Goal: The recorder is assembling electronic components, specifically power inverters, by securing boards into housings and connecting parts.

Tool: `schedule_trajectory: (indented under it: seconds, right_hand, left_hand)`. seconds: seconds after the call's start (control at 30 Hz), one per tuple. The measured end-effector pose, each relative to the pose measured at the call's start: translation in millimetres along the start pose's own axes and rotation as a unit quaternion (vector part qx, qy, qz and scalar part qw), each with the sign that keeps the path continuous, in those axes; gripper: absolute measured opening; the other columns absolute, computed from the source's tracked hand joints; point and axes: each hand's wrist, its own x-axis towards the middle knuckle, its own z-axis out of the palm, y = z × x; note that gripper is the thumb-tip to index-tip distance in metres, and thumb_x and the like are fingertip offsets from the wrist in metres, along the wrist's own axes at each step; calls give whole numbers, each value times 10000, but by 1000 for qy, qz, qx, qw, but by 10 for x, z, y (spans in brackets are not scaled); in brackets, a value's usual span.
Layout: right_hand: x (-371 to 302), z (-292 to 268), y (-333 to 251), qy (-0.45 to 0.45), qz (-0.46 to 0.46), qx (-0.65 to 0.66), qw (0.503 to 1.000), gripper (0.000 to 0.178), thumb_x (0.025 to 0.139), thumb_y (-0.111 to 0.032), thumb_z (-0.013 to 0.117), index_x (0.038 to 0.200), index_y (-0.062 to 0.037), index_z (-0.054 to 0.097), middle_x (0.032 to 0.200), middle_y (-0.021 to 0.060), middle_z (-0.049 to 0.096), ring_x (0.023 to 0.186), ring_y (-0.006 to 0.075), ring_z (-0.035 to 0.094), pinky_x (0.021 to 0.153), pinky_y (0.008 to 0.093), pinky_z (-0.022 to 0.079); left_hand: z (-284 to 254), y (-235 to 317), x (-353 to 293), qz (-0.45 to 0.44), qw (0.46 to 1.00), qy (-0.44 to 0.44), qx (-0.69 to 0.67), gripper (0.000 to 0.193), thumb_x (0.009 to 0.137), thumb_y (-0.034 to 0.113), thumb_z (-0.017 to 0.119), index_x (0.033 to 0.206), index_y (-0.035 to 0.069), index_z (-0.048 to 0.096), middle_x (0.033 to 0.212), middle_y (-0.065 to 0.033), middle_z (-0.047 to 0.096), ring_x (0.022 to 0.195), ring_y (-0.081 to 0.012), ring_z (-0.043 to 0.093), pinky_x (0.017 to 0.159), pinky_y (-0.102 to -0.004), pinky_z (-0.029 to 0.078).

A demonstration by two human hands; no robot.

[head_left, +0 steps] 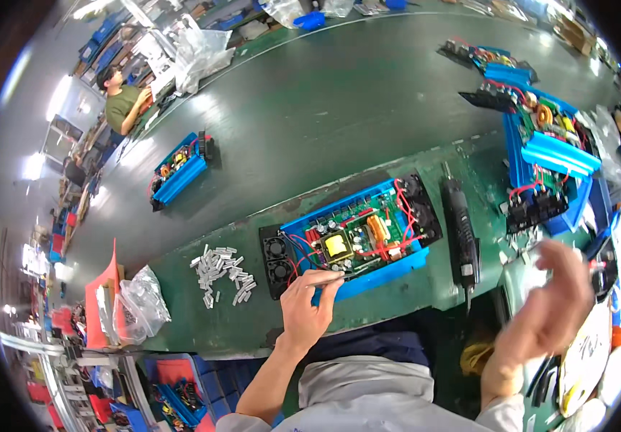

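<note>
The left hand [305, 311] has its fingers clamped on a thin metal piece [349, 276] at the blue housing [386, 274], seemingly for fine control; the blurred right hand [547, 311] hides its fingers' state.

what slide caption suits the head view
Left hand holds a slim object at an open blue electronics unit, right hand apart.

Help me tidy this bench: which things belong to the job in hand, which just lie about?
Likely in the job: open blue unit; slim tool in left hand; black power screwdriver; perhaps silver pieces.

Likely lying about: clear plastic bag; red sheet.
</note>
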Motion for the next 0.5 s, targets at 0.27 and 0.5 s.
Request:
schedule_trajectory:
  seconds: [0.27,0.5]
  right_hand:
    - [44,-670,710,106,-112,71,986,481,934,-331,550,1193,73,558,1064,211,611,902,275,535,800,383,428]
    - [-221,-987,723,129,-135,5,982,512,918,-331,586,1231,70,533,1088,217,616,902,291,554,801,398,438]
  left_hand:
    - [143,-78,114,-3,1000,27,4,140,852,-73,719,939,-8,631,907,-144,718,781,-261,702,708,-319,550]
    - [102,-80,-141,-84,996,6,-30,97,904,-35,679,993,-25,642,950,-142,703,851,-215,702,776,-300,552]
